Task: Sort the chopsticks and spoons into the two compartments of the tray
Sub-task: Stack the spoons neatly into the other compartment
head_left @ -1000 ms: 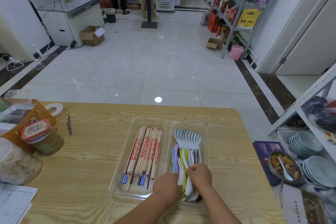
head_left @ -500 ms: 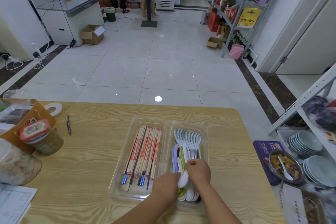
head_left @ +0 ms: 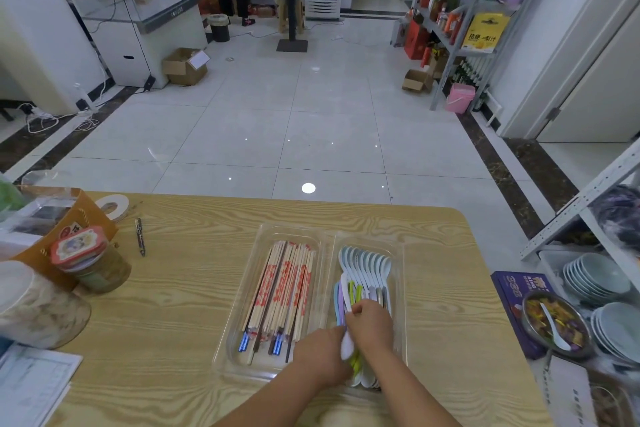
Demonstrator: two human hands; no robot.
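1. Tiled shop floor and stocked shelving behind; up front, a wood-grain surface [head_left: 173, 288] carrying a clear tray [head_left: 325, 236] with two long compartments side by side
2. Left compartment: chopsticks [head_left: 284, 288] laid lengthwise in one bundle, blue-capped ends nearest, kept parallel, probably to pack flat
3. Right compartment: spoons [head_left: 367, 263] with bowls at the far end, overlapped like shingles to fit the narrow width
4. Left hand [head_left: 320, 355] at the near end of that compartment, fingers curled, it seems, round the end of a white spoon [head_left: 346, 345], likely steadying it
5. Right hand [head_left: 372, 326] touching the left, fingers curled down and pinching the coloured handles, apparently pressing the stack together
6. Judged stage: sorting nearly done, only squaring of the spoon stack left
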